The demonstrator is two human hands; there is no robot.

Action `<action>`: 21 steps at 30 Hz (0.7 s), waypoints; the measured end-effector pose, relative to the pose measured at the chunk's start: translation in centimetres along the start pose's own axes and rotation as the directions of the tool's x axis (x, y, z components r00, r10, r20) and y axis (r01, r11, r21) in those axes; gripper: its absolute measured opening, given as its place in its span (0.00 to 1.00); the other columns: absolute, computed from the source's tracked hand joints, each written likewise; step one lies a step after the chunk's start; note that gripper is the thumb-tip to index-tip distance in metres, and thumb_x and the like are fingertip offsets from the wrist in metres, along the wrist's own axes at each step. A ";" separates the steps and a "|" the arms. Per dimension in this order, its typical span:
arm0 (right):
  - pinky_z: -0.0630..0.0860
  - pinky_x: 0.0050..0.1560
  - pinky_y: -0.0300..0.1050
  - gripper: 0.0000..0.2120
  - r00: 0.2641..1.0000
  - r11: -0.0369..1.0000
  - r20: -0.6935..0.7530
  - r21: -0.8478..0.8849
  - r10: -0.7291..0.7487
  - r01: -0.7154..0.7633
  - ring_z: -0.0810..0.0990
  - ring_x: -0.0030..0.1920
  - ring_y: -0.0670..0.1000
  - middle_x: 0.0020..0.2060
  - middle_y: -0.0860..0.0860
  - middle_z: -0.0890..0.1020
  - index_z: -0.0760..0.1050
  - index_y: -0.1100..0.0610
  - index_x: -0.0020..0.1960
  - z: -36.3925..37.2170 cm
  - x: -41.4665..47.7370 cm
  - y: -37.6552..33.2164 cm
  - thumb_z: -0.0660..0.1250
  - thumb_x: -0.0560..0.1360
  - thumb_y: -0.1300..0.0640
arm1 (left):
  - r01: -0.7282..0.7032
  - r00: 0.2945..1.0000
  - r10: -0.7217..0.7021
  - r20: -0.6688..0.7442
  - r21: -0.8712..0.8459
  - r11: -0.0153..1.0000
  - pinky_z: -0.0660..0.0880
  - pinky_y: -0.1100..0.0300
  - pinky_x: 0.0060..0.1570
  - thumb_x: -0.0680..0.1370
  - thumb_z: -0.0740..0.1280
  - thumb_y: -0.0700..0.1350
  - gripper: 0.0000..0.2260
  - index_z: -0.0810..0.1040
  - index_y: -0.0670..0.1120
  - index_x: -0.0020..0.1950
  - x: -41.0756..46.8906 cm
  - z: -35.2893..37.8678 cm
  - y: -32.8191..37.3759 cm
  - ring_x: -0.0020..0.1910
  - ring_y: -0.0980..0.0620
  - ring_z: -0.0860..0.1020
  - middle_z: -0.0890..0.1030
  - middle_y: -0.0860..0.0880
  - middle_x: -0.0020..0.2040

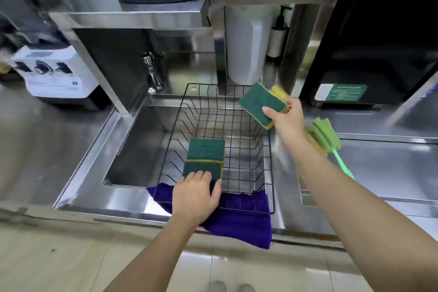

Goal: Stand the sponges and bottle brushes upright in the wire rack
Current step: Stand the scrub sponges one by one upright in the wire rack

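- Head view: the left hand (196,193) presses down on two sponges (205,159) standing on edge at the wire rack's (272,187) 7 o'clock corner, steadying them.
- Right hand (285,117) pinches two more sponges (262,104), tilted, above the rack's 2 o'clock rim.
- Best lowered edge-first into a slot beside the standing pair, green faces parallel.
- Green bottle brush (326,136) lies on the surface at 3 o'clock, not yet racked.

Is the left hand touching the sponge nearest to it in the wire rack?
Touching. The head view shows the left hand lying on the near sponge in the wire rack, its fingers draped over the dark green face.
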State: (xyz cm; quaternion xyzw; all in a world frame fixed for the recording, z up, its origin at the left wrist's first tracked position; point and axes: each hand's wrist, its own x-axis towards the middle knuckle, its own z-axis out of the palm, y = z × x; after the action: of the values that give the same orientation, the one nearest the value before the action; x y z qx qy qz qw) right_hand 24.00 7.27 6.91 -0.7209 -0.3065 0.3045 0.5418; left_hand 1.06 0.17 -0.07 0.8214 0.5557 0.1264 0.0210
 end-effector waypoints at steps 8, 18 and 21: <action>0.76 0.60 0.54 0.26 0.966 0.986 0.196 -0.012 0.167 -0.168 0.77 0.55 0.54 0.56 0.54 0.76 0.65 0.60 0.61 6.9 -0.6 1.4 0.74 0.69 0.64 | -0.103 0.989 0.100 -0.105 -0.028 0.994 0.69 0.58 0.30 0.74 0.58 0.53 0.16 0.74 0.45 0.32 0.0 0.2 -0.9 0.29 0.48 0.74 0.76 0.49 0.29; 0.75 0.61 0.58 0.20 0.950 0.965 0.246 -0.223 0.191 -0.136 0.77 0.58 0.58 0.55 0.56 0.78 0.70 0.58 0.57 12.9 0.4 3.0 0.74 0.69 0.58 | -0.122 0.991 0.119 -0.052 -0.060 0.991 0.71 0.57 0.34 0.74 0.57 0.53 0.16 0.75 0.44 0.34 0.0 0.4 -2.5 0.32 0.47 0.74 0.76 0.48 0.32; 0.74 0.57 0.50 0.19 0.935 0.930 0.309 -0.365 0.175 -0.053 0.77 0.55 0.56 0.57 0.57 0.79 0.72 0.60 0.59 13.5 0.2 3.2 0.72 0.71 0.55 | -0.122 0.992 0.119 -0.041 -0.070 0.990 0.71 0.56 0.35 0.74 0.57 0.53 0.16 0.75 0.44 0.35 0.0 0.4 -2.4 0.33 0.46 0.74 0.76 0.47 0.32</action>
State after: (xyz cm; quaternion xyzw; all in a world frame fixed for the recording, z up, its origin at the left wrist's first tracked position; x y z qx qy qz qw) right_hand 14.05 14.72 0.70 -0.7599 -0.4006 0.3951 0.3255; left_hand -1.07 1.15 -0.87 0.8499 0.5003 0.1623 0.0327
